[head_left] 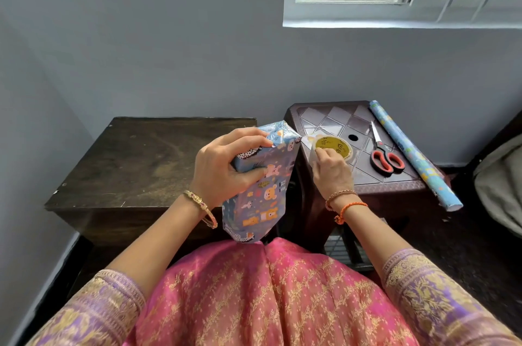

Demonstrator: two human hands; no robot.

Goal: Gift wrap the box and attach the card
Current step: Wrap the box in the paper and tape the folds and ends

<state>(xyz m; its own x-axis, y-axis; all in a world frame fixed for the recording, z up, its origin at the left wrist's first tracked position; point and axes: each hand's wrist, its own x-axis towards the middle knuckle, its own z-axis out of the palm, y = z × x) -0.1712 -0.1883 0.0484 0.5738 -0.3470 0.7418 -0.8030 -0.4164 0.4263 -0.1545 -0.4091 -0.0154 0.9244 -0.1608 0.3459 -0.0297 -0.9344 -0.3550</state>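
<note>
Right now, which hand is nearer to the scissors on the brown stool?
The right hand. It holds the tape roll on the stool, just left of the scissors. The left hand grips the wrapped box, farther away beyond the tape.

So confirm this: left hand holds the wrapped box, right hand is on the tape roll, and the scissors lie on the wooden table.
One detail is off. In the head view the scissors lie on the brown plastic stool, not the wooden table. The left hand holds the wrapped box; the right hand is on the tape roll.
</note>
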